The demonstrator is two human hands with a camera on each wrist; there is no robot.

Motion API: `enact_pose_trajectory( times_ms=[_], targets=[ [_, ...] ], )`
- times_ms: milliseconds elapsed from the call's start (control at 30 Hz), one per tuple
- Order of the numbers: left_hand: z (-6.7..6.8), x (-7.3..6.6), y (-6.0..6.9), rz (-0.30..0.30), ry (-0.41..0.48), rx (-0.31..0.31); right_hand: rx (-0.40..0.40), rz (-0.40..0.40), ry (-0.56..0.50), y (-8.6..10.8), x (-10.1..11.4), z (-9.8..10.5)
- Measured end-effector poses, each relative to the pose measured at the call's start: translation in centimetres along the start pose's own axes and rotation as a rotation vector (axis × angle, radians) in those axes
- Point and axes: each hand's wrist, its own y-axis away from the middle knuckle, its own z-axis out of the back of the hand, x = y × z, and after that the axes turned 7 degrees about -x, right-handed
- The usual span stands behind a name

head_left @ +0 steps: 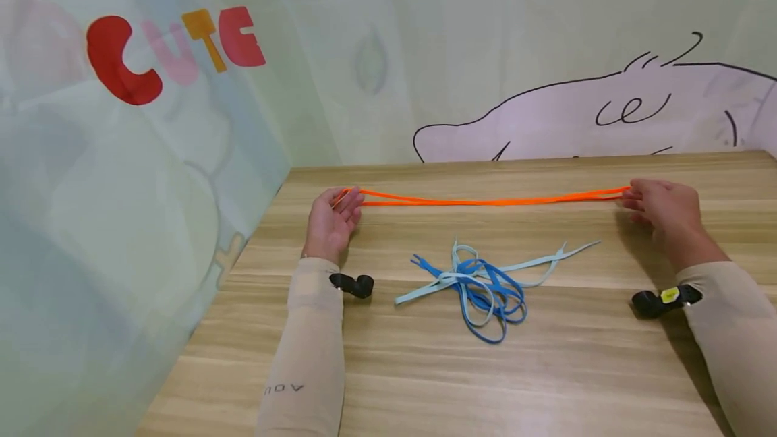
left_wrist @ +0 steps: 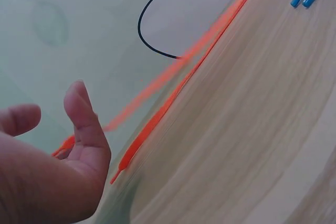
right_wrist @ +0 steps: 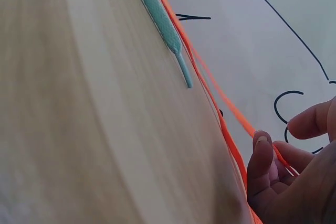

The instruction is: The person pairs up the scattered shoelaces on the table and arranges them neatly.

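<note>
Wood-grain table [head_left: 558, 363], pale cartoon-printed backdrop [head_left: 388, 39] behind; left fingers [head_left: 349, 208], right fingers [head_left: 639, 205] grasping orange lace [head_left: 498, 202].

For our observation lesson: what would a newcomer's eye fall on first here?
Probably the orange lacing running between the left hand and right hand. Next, the tangle of light and dark blue laces on the table, nearer the viewer, then the CUTE letters at the head view's upper left.

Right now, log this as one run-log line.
left grip: holding orange lace | right grip: holding orange lace | span: nearly straight between grips | blue laces, pale-blue laces: tangled together on table
</note>
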Motion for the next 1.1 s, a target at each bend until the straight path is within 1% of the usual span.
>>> enact_pose_trajectory(
  times_ms=[200, 400, 533, 600, 700, 767, 900, 967, 1100],
  targets=[
    [-0.2, 0.0, 0.1, 0.006, 0.009, -0.016, 0.01, -0.01, -0.021, -0.1, 0.0, -0.1],
    [-0.2, -0.1, 0.1, 0.0, 0.019, -0.025, 0.021, 0.008, -0.03, 0.0, 0.0, 0.0],
    [-0.2, -0.3, 0.1, -0.012, 0.022, -0.028, 0.023, 0.013, -0.072, 0.0, 0.0, 0.0],
    [-0.2, -0.3, 0.1, -0.008, 0.027, -0.029, 0.02, 0.015, -0.083, 0.1, 0.0, 0.1],
    [-0.2, -0.3, 0.0, -0.007, 0.028, -0.03, 0.02, 0.028, -0.074, 0.1, -0.1, 0.1],
    [-0.2, -0.3, 0.1, -0.008, 0.032, -0.027, 0.022, 0.04, -0.048, 0.1, -0.2, 0.1],
    [-0.2, -0.3, 0.2, -0.023, 0.033, 0.01, 0.031, 0.06, -0.012, 0.1, -0.2, 0.2],
    [-0.3, -0.3, 0.2, -0.028, 0.029, 0.035, 0.042, 0.063, -0.016, 0.1, -0.2, 0.1],
    [-1.1, 0.2, 0.6, -0.03, -0.01, 0.075, 0.086, 0.09, -0.017, 0.3, 0.0, -0.1]
  ],
)
